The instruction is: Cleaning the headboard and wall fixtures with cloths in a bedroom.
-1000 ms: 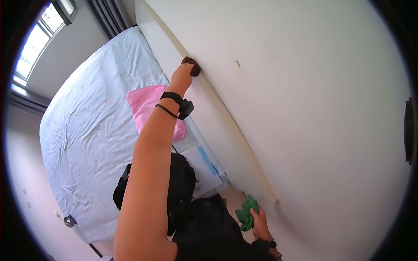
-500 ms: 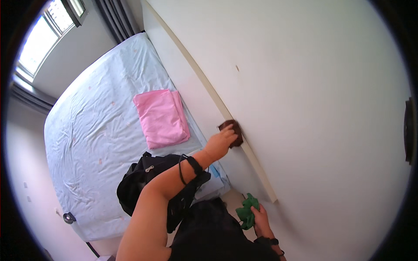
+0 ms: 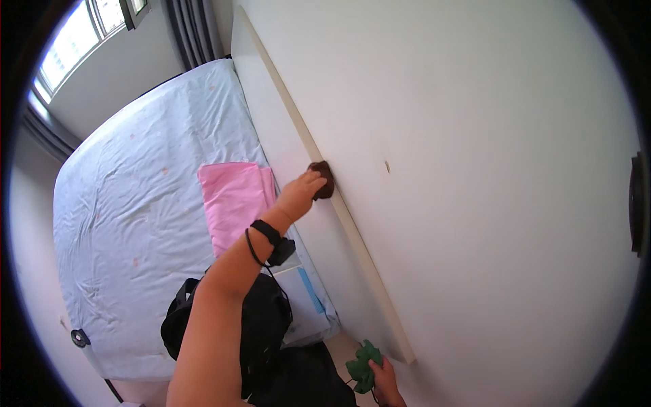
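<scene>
My left hand [image 3: 298,193] reaches far out and is closed on a crumpled dark brown cloth [image 3: 325,182]. It presses the cloth against the narrow cream ledge [image 3: 359,244] that runs along the white wall. Lower down, near the ledge's close end, my right hand [image 3: 385,381] grips a bunched green cloth [image 3: 364,366]. A black band with a small box-shaped device [image 3: 281,252] sits on my left wrist. Below that forearm the bed holds a folded pink cloth [image 3: 236,203], partly hidden by my arm.
The bed [image 3: 129,230] has a pale blue sheet and stands along the wall. A black backpack [image 3: 264,315] lies on its near end, beside a white flat item with a blue strip [image 3: 310,290]. A small black round object [image 3: 80,338] is at the left edge. Grey curtains [image 3: 193,34] hang behind.
My left hand has slid the brown cloth farther along the ledge, toward the far end. The view has shifted, and my right hand still holds the green cloth.
</scene>
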Motion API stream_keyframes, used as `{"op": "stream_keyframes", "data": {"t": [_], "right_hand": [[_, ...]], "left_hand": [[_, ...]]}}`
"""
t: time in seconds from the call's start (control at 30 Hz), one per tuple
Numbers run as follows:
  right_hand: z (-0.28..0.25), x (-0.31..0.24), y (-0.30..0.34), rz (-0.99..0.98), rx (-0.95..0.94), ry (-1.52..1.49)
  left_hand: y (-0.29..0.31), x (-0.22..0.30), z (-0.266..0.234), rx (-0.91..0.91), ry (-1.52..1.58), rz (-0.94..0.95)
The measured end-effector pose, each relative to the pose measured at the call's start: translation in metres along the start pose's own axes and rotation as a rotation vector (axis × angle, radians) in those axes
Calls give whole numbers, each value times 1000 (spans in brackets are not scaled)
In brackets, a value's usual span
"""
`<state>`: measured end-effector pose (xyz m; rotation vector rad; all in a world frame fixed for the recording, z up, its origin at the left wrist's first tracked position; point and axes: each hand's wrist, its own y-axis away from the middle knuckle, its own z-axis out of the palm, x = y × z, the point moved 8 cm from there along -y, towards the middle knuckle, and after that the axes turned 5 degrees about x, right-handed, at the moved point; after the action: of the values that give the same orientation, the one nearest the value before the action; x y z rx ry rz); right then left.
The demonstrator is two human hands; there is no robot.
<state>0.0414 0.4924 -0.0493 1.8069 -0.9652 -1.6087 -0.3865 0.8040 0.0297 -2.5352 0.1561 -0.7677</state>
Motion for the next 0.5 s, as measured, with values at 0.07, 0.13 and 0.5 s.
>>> {"op": "stream_keyframes", "data": {"t": [0.07, 0.13, 0.5], "right_hand": [[-5, 8, -11, 11, -21, -2], [-21, 38, -35, 19, -35, -11], [14, -31, 11, 84, 149, 319]], "left_hand": [[-14, -24, -7, 49, -9, -9], [-30, -43, -8, 113, -50, -34], [-80, -107, -23, 91, -123, -117]]}}
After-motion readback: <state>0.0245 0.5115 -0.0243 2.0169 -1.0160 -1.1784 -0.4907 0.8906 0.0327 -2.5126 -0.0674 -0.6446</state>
